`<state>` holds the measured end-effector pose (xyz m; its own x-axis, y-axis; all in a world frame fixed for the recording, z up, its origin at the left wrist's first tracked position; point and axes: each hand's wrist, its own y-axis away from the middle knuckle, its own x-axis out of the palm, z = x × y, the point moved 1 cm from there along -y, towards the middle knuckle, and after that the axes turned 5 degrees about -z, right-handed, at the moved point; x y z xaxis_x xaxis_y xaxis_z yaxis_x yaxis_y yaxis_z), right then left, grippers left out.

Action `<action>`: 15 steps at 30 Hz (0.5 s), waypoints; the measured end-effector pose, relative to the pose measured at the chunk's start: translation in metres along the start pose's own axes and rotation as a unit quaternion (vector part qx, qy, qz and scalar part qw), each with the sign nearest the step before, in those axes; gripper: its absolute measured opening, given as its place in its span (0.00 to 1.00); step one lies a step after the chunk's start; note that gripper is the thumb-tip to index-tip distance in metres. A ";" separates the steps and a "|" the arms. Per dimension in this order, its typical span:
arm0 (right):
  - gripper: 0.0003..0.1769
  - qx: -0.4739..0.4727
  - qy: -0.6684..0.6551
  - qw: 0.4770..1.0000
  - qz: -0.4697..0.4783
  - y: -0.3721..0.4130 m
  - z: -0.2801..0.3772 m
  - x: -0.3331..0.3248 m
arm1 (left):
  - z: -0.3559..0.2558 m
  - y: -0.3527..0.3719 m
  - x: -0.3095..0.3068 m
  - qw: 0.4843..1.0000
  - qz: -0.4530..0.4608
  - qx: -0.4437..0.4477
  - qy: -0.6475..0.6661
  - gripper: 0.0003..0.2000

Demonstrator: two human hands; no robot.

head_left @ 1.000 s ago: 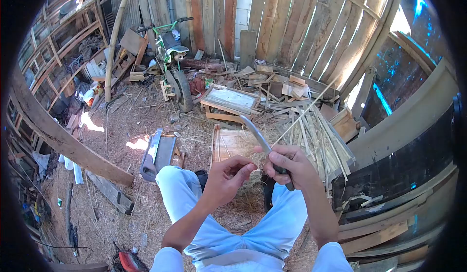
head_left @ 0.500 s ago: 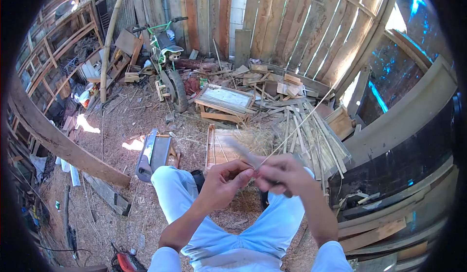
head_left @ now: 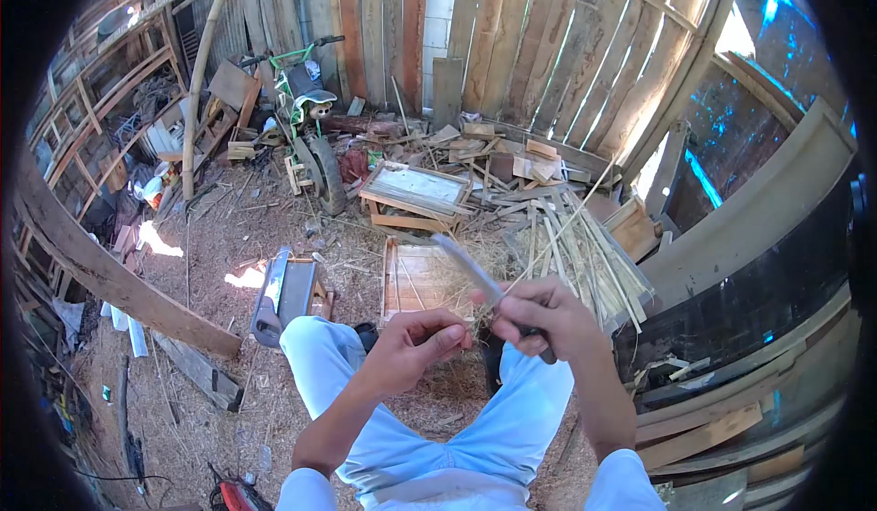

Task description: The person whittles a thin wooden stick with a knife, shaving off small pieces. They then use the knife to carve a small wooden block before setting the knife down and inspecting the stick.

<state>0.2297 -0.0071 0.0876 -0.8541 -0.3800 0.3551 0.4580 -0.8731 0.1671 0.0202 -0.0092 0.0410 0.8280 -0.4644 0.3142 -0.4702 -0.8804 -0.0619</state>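
My right hand (head_left: 539, 317) is closed around the dark handle of a knife (head_left: 470, 266), whose blade points up and to the left. Beside it, my left hand (head_left: 422, 347) is closed in a pinch, thumb against fingers, at the near end of a long thin wooden strip (head_left: 585, 193). The strip runs up and right, passing behind my right hand, so part of it is hidden. Both hands are above my knees, close together but apart. Below and beyond them lies a shallow wooden tray-like panel (head_left: 418, 278) with thin sticks on it.
A small low bench (head_left: 300, 290) with a handsaw (head_left: 270, 305) stands left of my knee. Split strips (head_left: 589, 255) are piled at right. Further back are a small framed table (head_left: 416, 189), scrap wood and a green motorbike (head_left: 315, 136). A red tool (head_left: 236, 495) lies bottom left.
The knife has drawn back from the strip, its blade now clearer and tilted upward. My right hand has moved slightly right and away from the left, which keeps its pinch.
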 end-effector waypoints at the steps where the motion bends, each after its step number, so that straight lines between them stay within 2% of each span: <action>1: 0.19 0.000 0.000 1.000 0.000 0.000 -0.001 0.000 | 0.000 0.000 -0.002 1.000 0.021 -0.004 0.003 0.10; 3: 0.19 -0.010 -0.010 1.000 0.014 0.003 0.001 0.001 | 0.002 0.001 -0.004 1.000 0.025 -0.002 -0.005 0.10; 4: 0.18 0.030 -0.012 0.999 0.044 0.005 0.004 0.006 | 0.004 0.001 -0.003 0.999 0.029 -0.003 -0.013 0.10; 5: 0.18 0.029 -0.012 0.999 0.042 0.004 0.001 0.009 | 0.004 0.003 0.000 0.999 0.032 -0.003 -0.012 0.10; 7: 0.17 0.057 0.067 0.990 0.110 0.000 -0.004 0.015 | 0.002 0.007 0.007 1.000 0.002 0.016 -0.022 0.09; 9: 0.18 0.064 0.058 0.992 0.088 0.003 0.007 0.013 | 0.000 0.004 0.001 0.997 0.000 0.006 -0.073 0.09; 12: 0.19 -0.006 0.033 0.999 -0.039 0.008 0.019 0.001 | -0.002 0.006 -0.008 0.986 -0.006 0.014 -0.165 0.08; 15: 0.20 -0.041 0.023 0.999 -0.027 0.012 0.019 -0.010 | 0.000 0.007 -0.014 0.972 0.001 0.049 -0.230 0.07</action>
<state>0.2484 -0.0075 0.1038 -0.8882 -0.3432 0.3054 0.3906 -0.9141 0.1089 0.0051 -0.0087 0.0358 0.8871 -0.4392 -0.1423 -0.4585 -0.8742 -0.1600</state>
